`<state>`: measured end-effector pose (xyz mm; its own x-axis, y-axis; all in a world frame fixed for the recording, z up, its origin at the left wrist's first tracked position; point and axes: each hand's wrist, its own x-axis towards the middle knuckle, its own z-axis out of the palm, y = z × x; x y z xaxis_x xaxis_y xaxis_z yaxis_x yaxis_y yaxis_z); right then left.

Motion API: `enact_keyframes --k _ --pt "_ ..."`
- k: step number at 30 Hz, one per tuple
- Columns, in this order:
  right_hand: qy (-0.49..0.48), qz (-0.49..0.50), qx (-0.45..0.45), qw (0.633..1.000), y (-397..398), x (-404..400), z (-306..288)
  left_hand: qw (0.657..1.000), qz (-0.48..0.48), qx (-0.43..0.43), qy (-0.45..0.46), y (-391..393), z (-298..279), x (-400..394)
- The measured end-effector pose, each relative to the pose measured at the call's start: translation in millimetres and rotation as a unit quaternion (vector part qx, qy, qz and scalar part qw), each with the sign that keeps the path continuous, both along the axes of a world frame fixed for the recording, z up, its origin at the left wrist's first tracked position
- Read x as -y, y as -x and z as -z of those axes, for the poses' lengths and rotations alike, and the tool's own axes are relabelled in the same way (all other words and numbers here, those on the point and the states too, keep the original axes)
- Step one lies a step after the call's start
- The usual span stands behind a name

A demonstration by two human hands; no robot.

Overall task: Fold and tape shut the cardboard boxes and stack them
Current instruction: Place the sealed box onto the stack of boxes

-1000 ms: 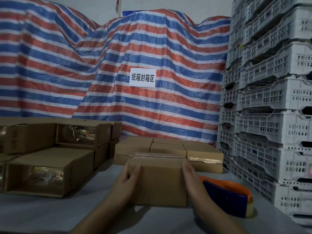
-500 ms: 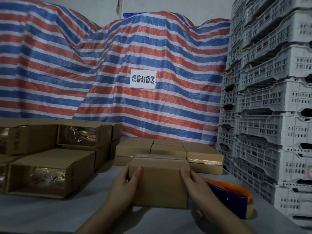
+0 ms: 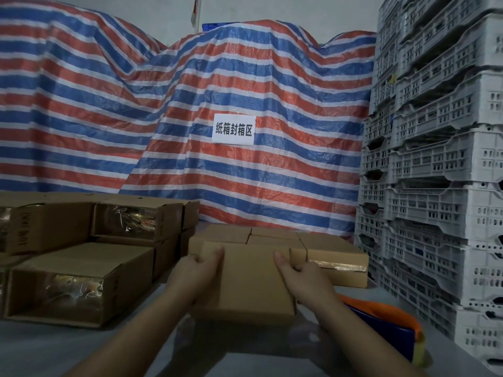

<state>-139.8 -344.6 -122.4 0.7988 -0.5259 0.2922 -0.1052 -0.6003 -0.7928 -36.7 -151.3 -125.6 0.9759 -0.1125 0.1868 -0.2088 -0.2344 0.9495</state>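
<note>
Both hands, left hand (image 3: 200,270) and right hand (image 3: 302,276), are gripping the box (image 3: 250,281) by its sides, probably lifting it toward the back-edge stack (image 3: 275,238).

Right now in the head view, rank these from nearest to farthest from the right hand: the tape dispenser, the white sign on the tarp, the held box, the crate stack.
1. Held box: in the right hand grip, centre.
2. Tape dispenser: on the table, lower right.
3. Crate stack: along the right.
4. White sign: on the tarp, far back.
</note>
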Motion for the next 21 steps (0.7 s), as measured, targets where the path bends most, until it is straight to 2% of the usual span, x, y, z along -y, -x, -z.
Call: enact_keyframes --k 3,6,9,12,15,17,21 --pt "-0.010 -0.018 -0.093 0.995 -25.3 2.0 -11.8 0.994 0.048 -0.094 0.017 -19.5 -10.4 -9.7" --pt "-0.092 -0.069 -0.182 0.977 -36.1 0.9 -5.4 0.986 0.074 -0.148 0.021 -29.6 0.5 -23.3" --pt "-0.212 -0.089 -0.171 0.958 -36.8 2.6 7.1 0.982 0.063 -0.166 0.064 -38.1 14.8 -36.2" --pt "-0.235 -0.110 -0.153 0.953 -41.7 -0.1 19.3 0.981 0.066 -0.161 0.090 -42.3 22.6 -40.7" --pt "-0.282 -0.152 -0.093 0.943 -54.4 -6.7 41.7 0.992 0.063 -0.085 0.070 -48.2 32.8 -38.6" --pt "-0.250 -0.181 -0.072 0.948 -59.1 -8.9 52.4 0.997 0.058 -0.042 0.037 -52.4 39.1 -36.0" --pt "-0.143 -0.248 -0.039 0.957 -75.8 -8.6 52.6 0.999 0.028 -0.035 0.025 -72.4 41.6 -34.1"
